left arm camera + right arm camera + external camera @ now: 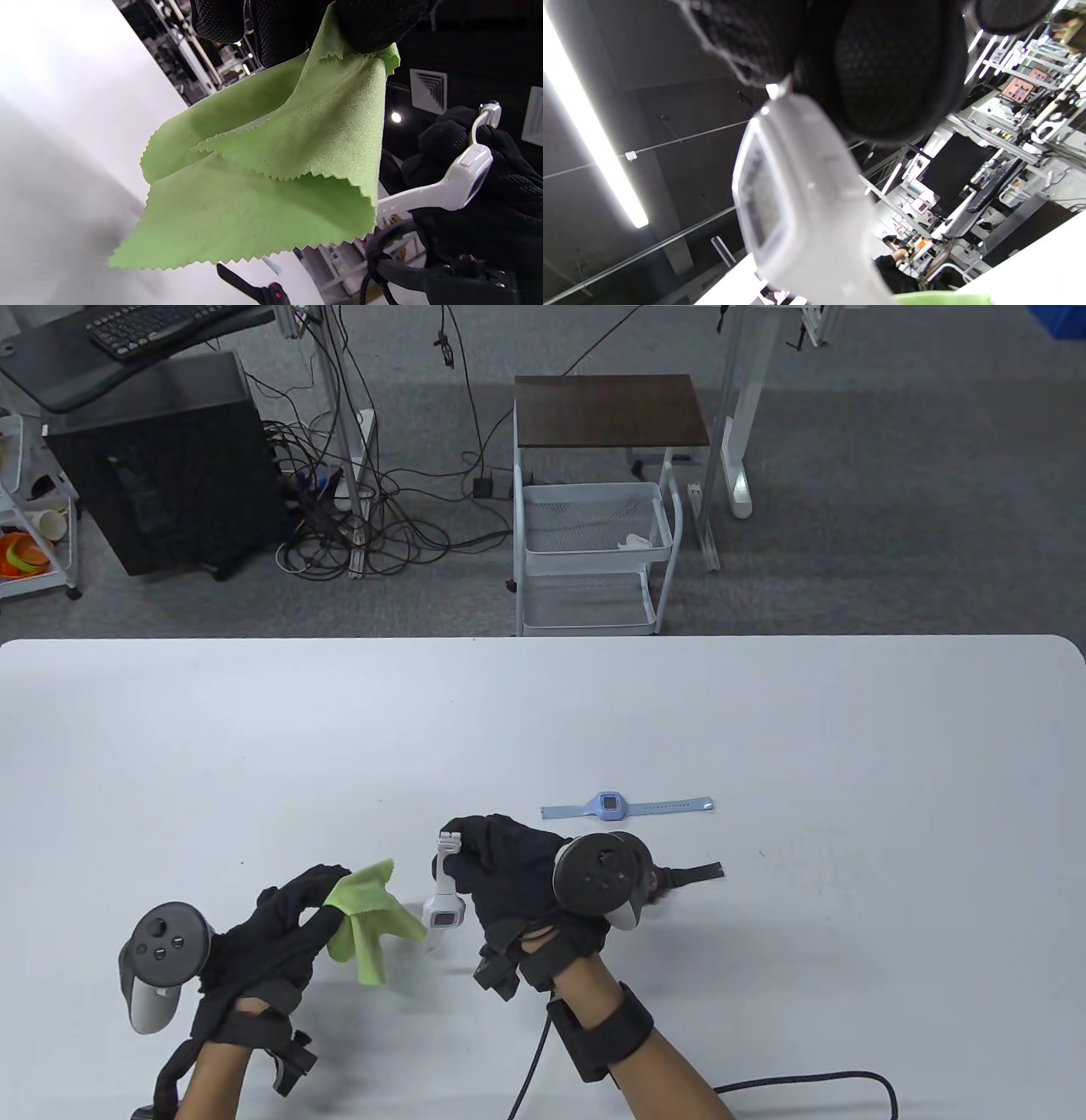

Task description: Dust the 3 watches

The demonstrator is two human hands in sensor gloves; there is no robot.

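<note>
Bare table [254,729] lies open ahead of both hands; only the blue watch [609,806] lies there.

Even overhead light on my table view; both wrist views were rougher.

From my seat the table [764,712] looked evenly lit, with only soft shadows under the hands. In my left wrist view the upper left blew out white, while the green cloth [271,178] stayed sharp. In my right wrist view a ceiling light strip [594,127] glared at left, and the white watch [801,203] was blurred up close.
</note>
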